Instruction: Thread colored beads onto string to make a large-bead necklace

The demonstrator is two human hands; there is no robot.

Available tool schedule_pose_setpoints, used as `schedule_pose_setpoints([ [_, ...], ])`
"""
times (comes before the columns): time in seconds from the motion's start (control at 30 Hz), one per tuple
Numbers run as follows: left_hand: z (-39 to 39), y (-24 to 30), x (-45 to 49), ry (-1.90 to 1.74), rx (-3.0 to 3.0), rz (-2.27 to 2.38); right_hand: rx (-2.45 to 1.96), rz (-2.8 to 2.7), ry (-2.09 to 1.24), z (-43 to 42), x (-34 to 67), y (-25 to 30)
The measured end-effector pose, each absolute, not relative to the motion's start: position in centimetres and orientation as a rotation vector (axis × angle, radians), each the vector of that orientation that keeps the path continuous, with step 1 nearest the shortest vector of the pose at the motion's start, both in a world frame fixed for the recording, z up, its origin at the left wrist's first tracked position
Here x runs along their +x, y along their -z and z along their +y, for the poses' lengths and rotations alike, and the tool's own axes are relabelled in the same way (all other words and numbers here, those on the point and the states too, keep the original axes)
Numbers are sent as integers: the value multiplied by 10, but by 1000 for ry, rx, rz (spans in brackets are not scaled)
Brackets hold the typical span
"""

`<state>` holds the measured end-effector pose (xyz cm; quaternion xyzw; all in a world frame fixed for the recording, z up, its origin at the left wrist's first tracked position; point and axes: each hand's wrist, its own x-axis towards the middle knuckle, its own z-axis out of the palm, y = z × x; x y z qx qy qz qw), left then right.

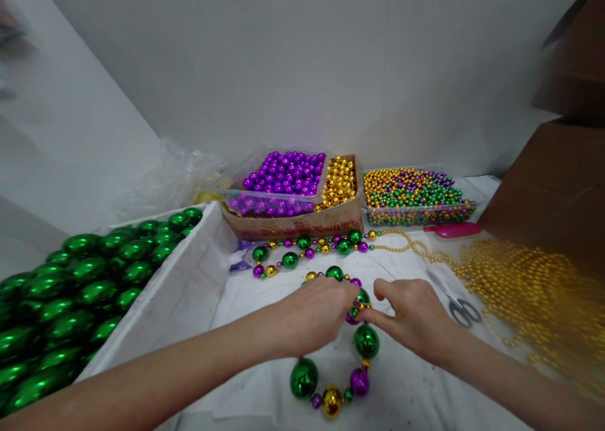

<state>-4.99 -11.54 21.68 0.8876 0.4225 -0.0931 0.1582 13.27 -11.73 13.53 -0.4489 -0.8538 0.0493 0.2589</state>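
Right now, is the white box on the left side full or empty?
The white box looks full: shiny green balls cover its visible inside, heaped near its top edge.

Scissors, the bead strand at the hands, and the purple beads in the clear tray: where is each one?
Scissors (pixel 454 301): head view, where the handles meet the blades.
Bead strand (pixel 367 341): head view, a large green bead on it.
Purple beads (pixel 287 174): head view, middle of the pile.
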Motion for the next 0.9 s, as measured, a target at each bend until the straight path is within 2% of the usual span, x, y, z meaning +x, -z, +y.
schedule_pose_setpoints([
  [0.17, -107, -224, -57, 31, 2275, 1153, -1041, -2356, 122, -114, 141, -138],
  [0.37, -117, -227, -55, -138, 2414, 1320, -1046, -2281, 83, -111, 142, -139],
  [0.47, -119, -223, -55, -48, 2498, 1264, -1069, -2256, 33, -111, 137, -132],
  [0.57, -116, -217, -56, 42, 2455, 1242, -1163, -2185, -246, -111, 133, -127],
  [0.77, -113, -211, -57, -22, 2169, 1225, -1095, -1742, -1379, -105, 135, -131],
  [0.9, -122, -199, -59, -39, 2172, 1187, -1012, -1609, -1729, -108, 144, -129],
])
